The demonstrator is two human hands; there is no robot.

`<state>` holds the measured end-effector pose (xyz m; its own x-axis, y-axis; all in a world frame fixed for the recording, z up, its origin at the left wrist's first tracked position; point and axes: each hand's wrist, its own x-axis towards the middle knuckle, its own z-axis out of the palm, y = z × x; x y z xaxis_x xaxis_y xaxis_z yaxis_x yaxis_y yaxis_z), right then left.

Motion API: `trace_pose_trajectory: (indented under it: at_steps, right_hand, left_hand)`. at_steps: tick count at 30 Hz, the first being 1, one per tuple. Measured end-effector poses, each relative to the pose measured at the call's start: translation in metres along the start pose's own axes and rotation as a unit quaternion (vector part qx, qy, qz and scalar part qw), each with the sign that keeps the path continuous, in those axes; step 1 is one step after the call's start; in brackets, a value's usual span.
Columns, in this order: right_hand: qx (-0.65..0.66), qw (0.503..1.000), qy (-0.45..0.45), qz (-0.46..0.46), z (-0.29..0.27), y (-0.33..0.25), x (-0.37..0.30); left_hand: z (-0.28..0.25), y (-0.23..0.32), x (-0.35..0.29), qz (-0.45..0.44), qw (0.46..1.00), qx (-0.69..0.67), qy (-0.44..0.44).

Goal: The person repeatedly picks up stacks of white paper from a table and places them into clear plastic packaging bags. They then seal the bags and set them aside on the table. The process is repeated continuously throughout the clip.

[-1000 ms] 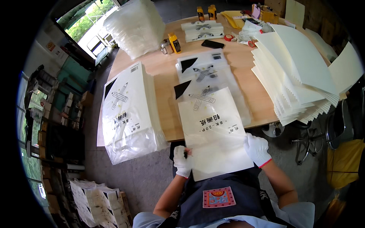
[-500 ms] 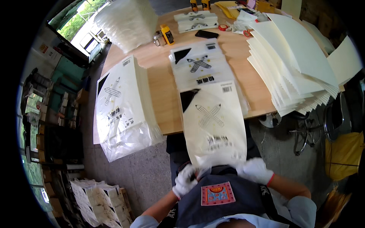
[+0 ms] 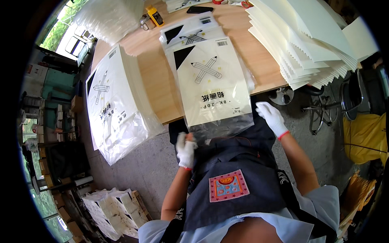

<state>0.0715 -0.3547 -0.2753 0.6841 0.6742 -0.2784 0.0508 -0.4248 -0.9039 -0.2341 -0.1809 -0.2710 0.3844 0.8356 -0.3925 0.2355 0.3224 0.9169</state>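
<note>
A clear plastic bag with cream drawing paper inside [image 3: 212, 105] lies on a stack of similar packs in front of me, its transparent lower end hanging past the table edge. The pack carries crossed pencils and a black corner. My left hand [image 3: 186, 150], in a white glove with bare fingertips showing, is beside the bag's lower left corner. Its fingers look bent and slightly smeared; whether they grip the plastic is unclear. My right hand [image 3: 271, 118], also gloved, is open with fingers stretched out, just right of the bag and apart from it.
Another stack of packs [image 3: 117, 97] overhangs the table at left. Cream paper sheets [image 3: 296, 48] are fanned out at right. Behind are clear bags [image 3: 107, 18], a yellow bottle [image 3: 154, 15], a glass jar [image 3: 146, 22] and a phone [image 3: 199, 9]. A stool [image 3: 322, 109] stands right of the table.
Both hands have moved away from my apron toward the table and apart. The bag's lower end, bent up against me before, now lies flatter, and my right hand has let go of it.
</note>
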Motion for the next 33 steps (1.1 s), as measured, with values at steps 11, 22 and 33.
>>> trace_pose_trajectory:
  at_steps: [11, 22, 33]
  right_hand:
    - [-0.126, 0.984, -0.089, -0.092, 0.059, -0.047, 0.009]
    - [0.131, 0.924, -0.327, 0.149, -0.009, -0.018, -0.023]
    - [0.211, 0.951, -0.217, 0.063, 0.041, -0.013, 0.010]
  left_hand:
    - [0.109, 0.024, -0.007, -0.114, 0.965, -0.182, -0.150]
    - [0.007, 0.031, -0.013, 0.115, 0.987, -0.032, -0.109]
    - [-0.006, 0.070, 0.032, 0.188, 0.974, 0.124, -0.019]
